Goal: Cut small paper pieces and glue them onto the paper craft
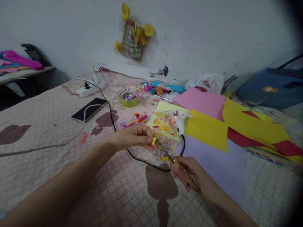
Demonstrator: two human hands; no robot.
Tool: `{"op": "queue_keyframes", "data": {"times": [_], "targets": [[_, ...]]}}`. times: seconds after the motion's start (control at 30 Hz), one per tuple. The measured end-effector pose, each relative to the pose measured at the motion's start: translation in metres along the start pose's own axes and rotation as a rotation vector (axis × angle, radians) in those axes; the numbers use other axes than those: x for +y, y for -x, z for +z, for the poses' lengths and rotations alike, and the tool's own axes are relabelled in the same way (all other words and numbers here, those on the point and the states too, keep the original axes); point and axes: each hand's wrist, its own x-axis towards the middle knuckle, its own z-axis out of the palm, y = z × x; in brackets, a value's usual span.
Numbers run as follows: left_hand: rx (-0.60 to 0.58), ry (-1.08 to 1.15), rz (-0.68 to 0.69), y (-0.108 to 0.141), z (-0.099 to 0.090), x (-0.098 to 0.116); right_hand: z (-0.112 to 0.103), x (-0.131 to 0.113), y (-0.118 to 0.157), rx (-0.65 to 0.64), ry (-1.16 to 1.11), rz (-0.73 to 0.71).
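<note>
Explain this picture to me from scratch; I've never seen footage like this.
There is no machine here, only a person's two bare hands. The single picture comes from a camera worn on the head, looking forward and down, so the forearms enter from below.

The left hand pinches a small yellow piece. The right hand holds scissors, their tips close to that piece.

On the patterned cloth lie paper scraps, a white glue gun, a roll of tape, a black phone or tablet, a power strip and coloured sheets.
</note>
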Motion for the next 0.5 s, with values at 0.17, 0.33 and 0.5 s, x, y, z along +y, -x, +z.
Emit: {"op": "queue_keyframes", "data": {"times": [0.17,0.33,0.5], "targets": [[-0.036,-0.062,-0.022,0.001,-0.001,0.001,0.0,-0.004,0.002,-0.015,-0.005,0.034],[-0.142,-0.136,-0.11,0.0,0.008,-0.004,0.004,-0.009,-0.005,0.116,-0.16,0.037],[-0.213,-0.159,-0.164,0.001,0.022,-0.013,0.009,-0.012,-0.014,0.125,-0.252,0.043]]}}
